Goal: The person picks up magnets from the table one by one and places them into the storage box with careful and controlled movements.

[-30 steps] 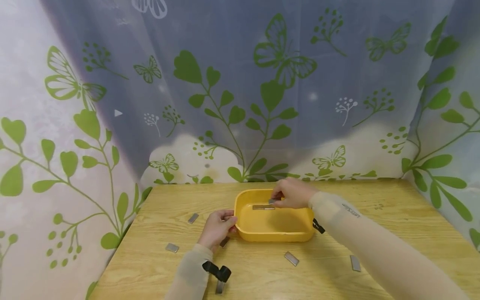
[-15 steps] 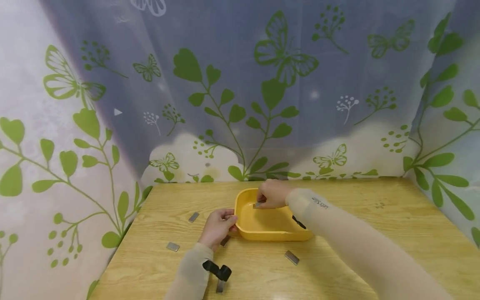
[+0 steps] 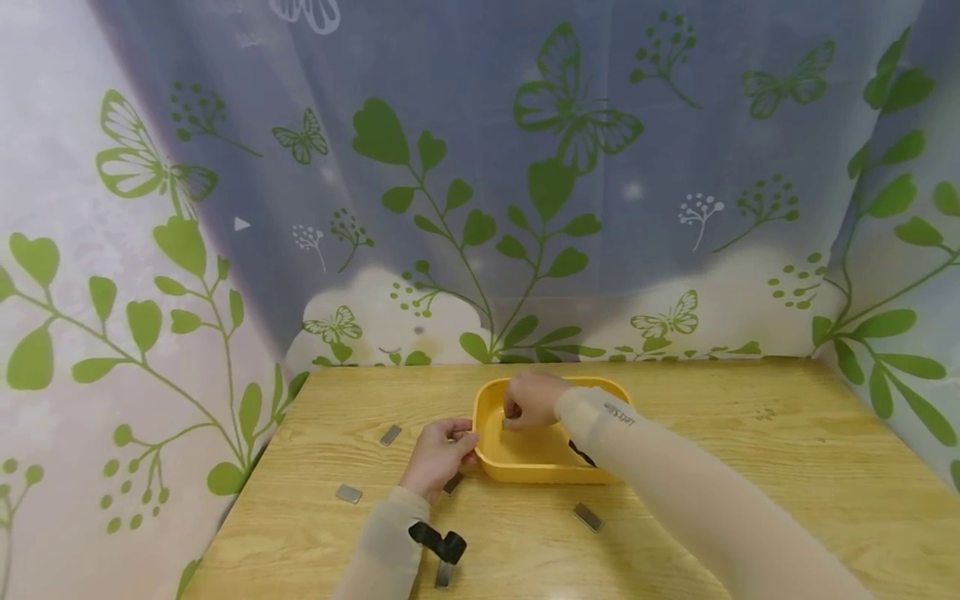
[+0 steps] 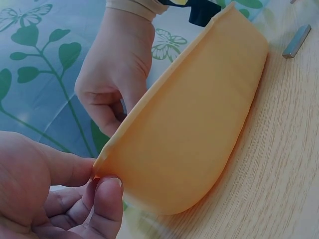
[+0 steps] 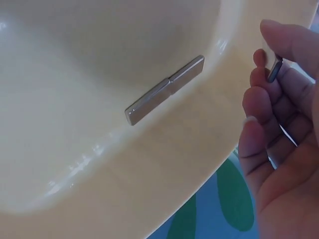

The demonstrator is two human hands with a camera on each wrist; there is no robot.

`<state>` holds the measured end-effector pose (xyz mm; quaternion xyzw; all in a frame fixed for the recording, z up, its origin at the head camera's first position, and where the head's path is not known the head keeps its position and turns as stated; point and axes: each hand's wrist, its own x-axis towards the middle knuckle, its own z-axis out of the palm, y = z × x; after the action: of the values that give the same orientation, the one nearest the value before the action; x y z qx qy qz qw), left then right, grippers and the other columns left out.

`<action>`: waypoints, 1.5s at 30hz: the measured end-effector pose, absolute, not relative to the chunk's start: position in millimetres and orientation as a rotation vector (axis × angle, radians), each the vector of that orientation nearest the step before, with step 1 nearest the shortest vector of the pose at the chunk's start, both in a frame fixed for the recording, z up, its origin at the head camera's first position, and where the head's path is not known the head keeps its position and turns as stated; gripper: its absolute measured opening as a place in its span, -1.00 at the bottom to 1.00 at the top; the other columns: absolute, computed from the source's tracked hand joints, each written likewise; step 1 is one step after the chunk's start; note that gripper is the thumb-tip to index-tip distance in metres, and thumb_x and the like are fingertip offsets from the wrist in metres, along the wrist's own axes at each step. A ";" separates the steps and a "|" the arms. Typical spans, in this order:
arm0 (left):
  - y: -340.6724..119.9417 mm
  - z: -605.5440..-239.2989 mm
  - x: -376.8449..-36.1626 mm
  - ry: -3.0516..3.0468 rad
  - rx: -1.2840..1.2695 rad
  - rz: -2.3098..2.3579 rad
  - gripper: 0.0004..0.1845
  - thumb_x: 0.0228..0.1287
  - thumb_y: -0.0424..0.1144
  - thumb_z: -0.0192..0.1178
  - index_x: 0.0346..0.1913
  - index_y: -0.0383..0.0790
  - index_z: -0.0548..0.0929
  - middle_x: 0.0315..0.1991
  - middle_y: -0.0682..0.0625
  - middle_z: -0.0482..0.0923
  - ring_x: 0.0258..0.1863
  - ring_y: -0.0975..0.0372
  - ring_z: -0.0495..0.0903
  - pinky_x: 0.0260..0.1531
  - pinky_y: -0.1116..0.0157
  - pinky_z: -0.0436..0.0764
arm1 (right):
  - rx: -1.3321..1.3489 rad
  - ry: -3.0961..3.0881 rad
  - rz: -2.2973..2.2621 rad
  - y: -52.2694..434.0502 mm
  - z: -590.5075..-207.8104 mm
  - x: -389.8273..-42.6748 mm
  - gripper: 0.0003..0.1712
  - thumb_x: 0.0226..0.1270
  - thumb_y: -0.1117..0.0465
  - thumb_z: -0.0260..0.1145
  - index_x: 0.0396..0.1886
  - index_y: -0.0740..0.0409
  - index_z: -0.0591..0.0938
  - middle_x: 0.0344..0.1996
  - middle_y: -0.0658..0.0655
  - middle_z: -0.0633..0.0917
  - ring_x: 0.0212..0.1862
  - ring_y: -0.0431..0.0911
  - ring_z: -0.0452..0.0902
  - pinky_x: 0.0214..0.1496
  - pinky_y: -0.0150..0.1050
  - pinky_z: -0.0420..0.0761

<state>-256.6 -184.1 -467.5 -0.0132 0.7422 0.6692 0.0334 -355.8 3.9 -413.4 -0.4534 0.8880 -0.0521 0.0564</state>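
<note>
A yellow plastic tray (image 3: pixel 525 473) sits on the table in the head view. My left hand (image 3: pixel 437 456) pinches its left rim between thumb and fingers, plainly shown in the left wrist view. Over the tray's inside, my right hand (image 3: pixel 534 400) pinches a small silver metal bar (image 5: pixel 274 68) between thumb and forefinger. The right wrist view shows two more such metal bars (image 5: pixel 149 103) standing on edge, end to end, on the tray floor beside the wall. My right hand hides them in the head view.
Several similar bars lie on the wooden table (image 3: pixel 750 433): one bar (image 3: pixel 391 435) left of the tray, another (image 3: pixel 348 493) farther left, one (image 3: pixel 588 517) in front. A bar (image 3: pixel 453 483) lies by my left hand, another (image 3: pixel 444 573) near the left wrist camera. A patterned curtain (image 3: pixel 465 167) hangs behind.
My right hand has moved left and lower inside the tray with the bar in its fingers. The right forearm now covers the table's right front bar. My left hand keeps its grip on the rim.
</note>
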 end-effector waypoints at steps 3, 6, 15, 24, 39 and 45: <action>-184.0 -467.8 -256.9 2.292 -0.042 2.051 -0.63 0.39 -0.39 0.11 0.16 -0.54 0.47 -0.22 -0.15 0.48 -0.46 0.25 0.55 -0.37 0.28 0.65 | -1.362 2.697 -0.165 2.7 -417.0 -357.9 -0.83 0.13 0.07 0.44 -0.61 -0.08 0.70 -0.63 -0.24 0.59 -0.55 -0.35 0.40 -0.43 -0.40 0.49; -184.5 -467.6 -257.0 2.297 -0.040 2.047 -0.64 0.39 -0.40 0.10 0.16 -0.55 0.46 -0.23 -0.14 0.48 -0.46 0.25 0.54 -0.38 0.29 0.64 | -1.365 2.696 -0.153 1.7 -418.8 -359.5 -0.81 0.12 0.08 0.45 -0.64 -0.08 0.68 -0.66 -0.24 0.56 -0.58 -0.35 0.36 -0.46 -0.42 0.44; -180.4 -440.5 -240.7 2.301 -0.033 2.016 -0.65 0.40 -0.45 0.06 0.15 -0.62 0.44 -0.23 -0.21 0.47 -0.44 0.22 0.55 -0.24 0.12 0.65 | -1.353 2.675 -0.087 -2.1 -419.8 -363.1 -0.90 0.09 0.10 0.48 -0.55 -0.06 0.75 -0.60 -0.25 0.62 -0.52 -0.34 0.45 -0.39 -0.40 0.51; -179.2 -433.7 -235.5 2.316 -0.037 2.010 -0.65 0.39 -0.44 0.08 0.14 -0.62 0.44 -0.23 -0.22 0.48 -0.41 0.18 0.56 -0.23 0.12 0.65 | -1.336 2.669 -0.064 -7.4 -425.7 -369.1 -0.90 0.05 0.05 0.50 -0.53 -0.09 0.76 -0.57 -0.26 0.63 -0.46 -0.32 0.49 -0.33 -0.38 0.55; -185.4 -467.4 -255.9 2.319 -0.059 2.016 -0.67 0.38 -0.40 0.12 0.13 -0.51 0.51 -0.23 -0.16 0.51 -0.43 0.19 0.57 -0.32 0.22 0.66 | -1.324 2.633 -0.112 -9.7 -447.6 -374.6 -0.89 0.01 0.03 0.50 -0.57 -0.10 0.76 -0.60 -0.27 0.65 -0.50 -0.35 0.50 -0.38 -0.42 0.54; -185.3 -467.7 -256.7 2.318 -0.075 2.012 -0.66 0.37 -0.39 0.13 0.14 -0.50 0.51 -0.23 -0.15 0.51 -0.44 0.21 0.56 -0.32 0.22 0.66 | -1.278 2.639 -0.141 -10.0 -448.3 -372.6 -0.87 -0.02 0.02 0.54 -0.56 -0.10 0.75 -0.58 -0.26 0.65 -0.49 -0.36 0.50 -0.38 -0.43 0.53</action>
<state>-256.7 -185.3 -467.7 -0.0243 0.7545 0.6549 0.0353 -372.6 -10.0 -448.3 -0.4332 0.8941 -0.0479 0.1029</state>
